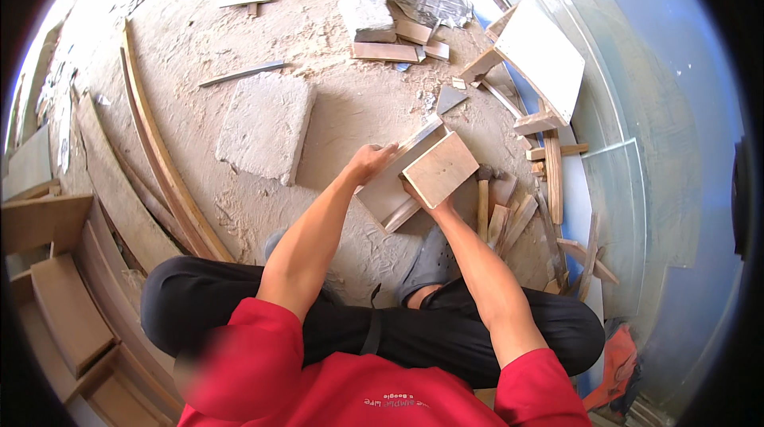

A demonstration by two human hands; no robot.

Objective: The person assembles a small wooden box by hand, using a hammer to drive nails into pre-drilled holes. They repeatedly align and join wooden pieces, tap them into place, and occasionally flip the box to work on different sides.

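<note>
Dusty, pale concrete floor (334, 124) spreads out below you, gritty with crumbs and shavings, its edges swallowed by the black fisheye rim. Down between your knees sits a pale, shallow wooden piece with raised edges (385, 194), partly covered by a smooth tan rectangular wooden board (442, 168); whether they're joined, you can't tell. Your left hand (372, 163) has its fingers curled closed on the piece's long edge. Your right hand (436, 202) is at the board's near end, mostly hidden beneath it, so how tightly it's closed can't be told. Beyond lies a rough, chipped square whitish slab (264, 126); brown wooden frames (70, 311) at far left run out of view.
</note>
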